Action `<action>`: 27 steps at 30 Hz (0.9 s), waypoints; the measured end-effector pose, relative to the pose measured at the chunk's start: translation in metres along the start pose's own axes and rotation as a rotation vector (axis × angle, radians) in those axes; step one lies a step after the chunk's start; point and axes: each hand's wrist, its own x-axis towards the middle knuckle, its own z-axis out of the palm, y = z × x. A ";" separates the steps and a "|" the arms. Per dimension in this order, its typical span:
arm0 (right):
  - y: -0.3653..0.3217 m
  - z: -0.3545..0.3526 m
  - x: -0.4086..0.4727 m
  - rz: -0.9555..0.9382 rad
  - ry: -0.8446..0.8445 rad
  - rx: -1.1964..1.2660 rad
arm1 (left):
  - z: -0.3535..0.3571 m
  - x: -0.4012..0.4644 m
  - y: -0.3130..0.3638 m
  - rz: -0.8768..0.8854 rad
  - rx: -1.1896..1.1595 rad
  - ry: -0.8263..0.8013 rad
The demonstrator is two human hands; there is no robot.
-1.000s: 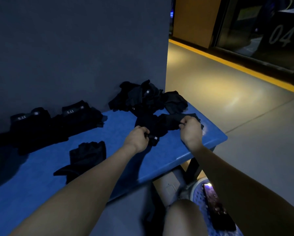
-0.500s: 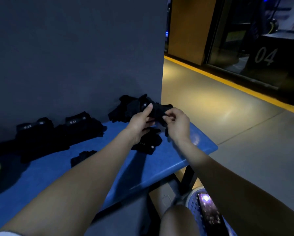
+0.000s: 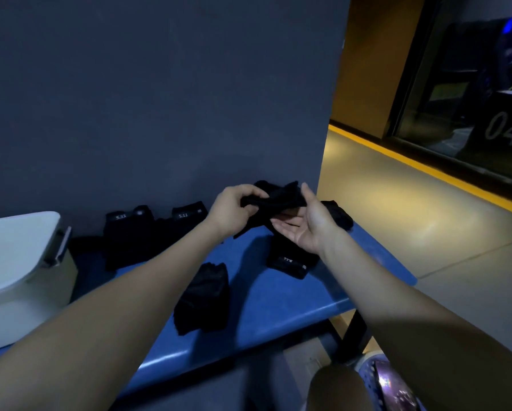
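Limp black fabric piece (image 3: 278,198) held in the air above the far end of the blue desk (image 3: 263,307), close to the grey wall.

Cloth is dark, matte and crumpled, and no label shows on it. Its long axis runs roughly left to right, and a loose tail hangs down toward the desk. Left hand (image 3: 234,209) has its fingers curled, gripping the cloth's left end. Right hand (image 3: 305,229) is palm up with fingers loosely spread, and the right end lies across its fingers. A folded black fabric bundle (image 3: 202,298) lies on the desk near the front edge.
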 end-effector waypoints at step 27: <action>0.103 0.080 0.004 -0.072 -0.121 -0.247 | -0.070 -0.087 -0.068 -0.583 -0.741 0.332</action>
